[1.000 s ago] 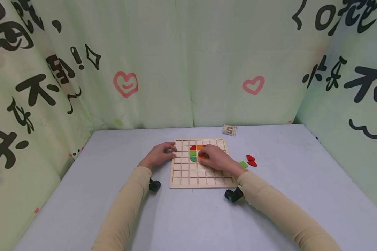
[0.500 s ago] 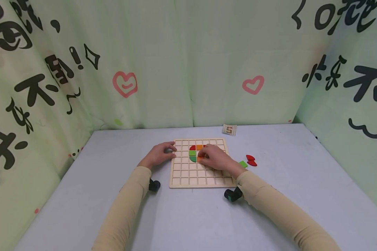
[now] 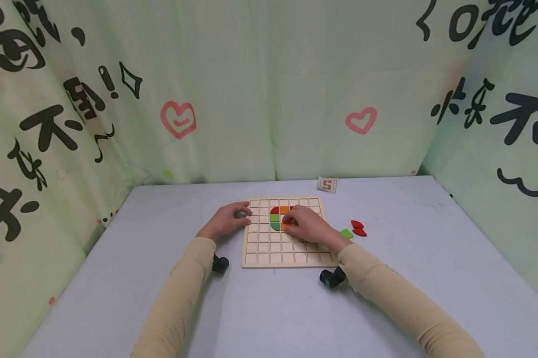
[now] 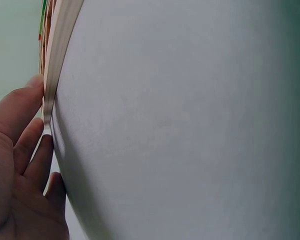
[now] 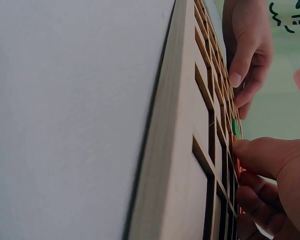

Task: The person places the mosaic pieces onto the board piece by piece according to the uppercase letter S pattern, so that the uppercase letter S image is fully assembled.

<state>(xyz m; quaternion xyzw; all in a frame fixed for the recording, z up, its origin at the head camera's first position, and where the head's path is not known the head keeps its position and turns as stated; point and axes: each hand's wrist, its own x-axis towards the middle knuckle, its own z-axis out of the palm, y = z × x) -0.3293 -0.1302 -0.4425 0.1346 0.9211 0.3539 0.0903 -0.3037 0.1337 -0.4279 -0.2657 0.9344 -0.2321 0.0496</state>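
Observation:
A light wooden grid board [image 3: 262, 251] lies on the table. My left hand [image 3: 228, 220] rests against its left edge, the thumb touching the rim in the left wrist view, the fingers loosely extended. My right hand [image 3: 307, 223] is over the board's middle, thumb and fingertips bent down at an orange tile [image 3: 284, 227], which they seem to pinch; the fingers cover part of it. Around it, set in the grid, are a red quarter-round tile [image 3: 275, 210], another orange tile [image 3: 284, 210], a light green tile [image 3: 275, 218] and a dark green quarter-round tile [image 3: 275, 226].
Right of the board lie two red petal-shaped pieces [image 3: 358, 232] and a light green square piece [image 3: 347, 233]. A small printed pattern card [image 3: 327, 185] sits near the table's back edge. Curtains [image 3: 269, 89] with lettering and hearts surround the table [image 3: 269, 313].
Both hands stay nearly where they were, the right one still at the orange tile. The loose pieces and the board have not moved.

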